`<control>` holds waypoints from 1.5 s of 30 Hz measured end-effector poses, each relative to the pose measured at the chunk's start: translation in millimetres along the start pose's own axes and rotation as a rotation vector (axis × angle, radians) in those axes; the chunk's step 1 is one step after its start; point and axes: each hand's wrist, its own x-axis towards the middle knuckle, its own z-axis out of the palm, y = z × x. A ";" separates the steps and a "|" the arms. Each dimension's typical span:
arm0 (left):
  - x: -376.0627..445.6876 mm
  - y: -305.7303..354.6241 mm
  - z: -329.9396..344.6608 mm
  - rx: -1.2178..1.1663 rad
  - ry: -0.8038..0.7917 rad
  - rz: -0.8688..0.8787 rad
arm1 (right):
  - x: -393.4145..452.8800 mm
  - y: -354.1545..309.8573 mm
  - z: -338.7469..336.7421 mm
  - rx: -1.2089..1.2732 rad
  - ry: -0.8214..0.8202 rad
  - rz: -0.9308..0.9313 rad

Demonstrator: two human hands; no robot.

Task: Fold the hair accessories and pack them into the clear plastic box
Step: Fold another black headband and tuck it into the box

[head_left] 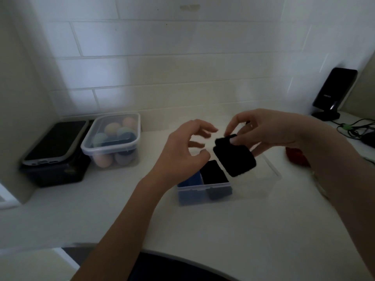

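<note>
A clear plastic box (253,191) stands on the white counter in front of me. Inside it, at the left end, stand a folded blue accessory (191,180) and a folded black one (215,173). Above the box my right hand (263,132) pinches a folded black accessory (235,157) by its top edge. Just left of that piece, my left hand (182,151) hovers over the box with its fingers loosely curled, holding nothing. A red accessory (295,156) lies on the counter behind my right wrist.
At the back left, a lidded clear tub (113,138) holds several pastel sponges, next to a dark bin with a phone (54,142) on top. A black device on a stand (332,92) and cables (357,128) occupy the right corner. A tiled wall lies close behind.
</note>
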 end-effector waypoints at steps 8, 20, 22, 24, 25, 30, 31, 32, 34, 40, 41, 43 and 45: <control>-0.7 3.3 2.9 0.410 -0.325 -0.068 | -7.5 1.1 26.7 -0.366 0.093 0.160; -5.8 10.4 -0.7 0.724 -0.259 -0.045 | -11.3 21.6 61.7 -0.563 0.383 0.094; -5.2 12.6 -2.5 0.842 -0.270 -0.051 | -11.1 20.0 60.6 -0.538 0.361 0.079; -4.0 11.7 -3.5 0.882 -0.326 -0.127 | -10.1 19.2 61.0 -0.536 0.352 0.075; -3.5 10.7 -3.3 0.895 -0.361 -0.161 | -9.3 19.2 61.0 -0.533 0.347 0.075; -4.0 8.9 -2.8 0.700 -0.405 -0.224 | -6.9 17.4 59.4 -0.517 0.292 0.073; -4.1 7.5 -2.6 0.594 -0.375 -0.241 | -6.0 18.0 59.9 -0.523 0.294 0.066; -4.3 6.2 -2.0 0.490 -0.347 -0.253 | -4.6 18.9 60.6 -0.534 0.301 0.060; -4.9 3.8 -1.4 0.327 -0.291 -0.248 | -1.3 21.0 62.6 -0.564 0.324 0.059; -2.1 2.5 -0.8 0.319 -0.321 -0.297 | 0.7 24.7 60.9 -0.568 0.316 0.035; -1.1 2.6 -0.4 0.340 -0.335 -0.307 | 0.5 25.3 59.4 -0.563 0.303 0.021; 0.7 2.8 0.5 0.356 -0.348 -0.307 | 0.0 25.3 56.3 -0.570 0.261 -0.002; 1.7 2.5 1.2 0.373 -0.357 -0.305 | -1.0 24.0 53.2 -0.585 0.217 -0.028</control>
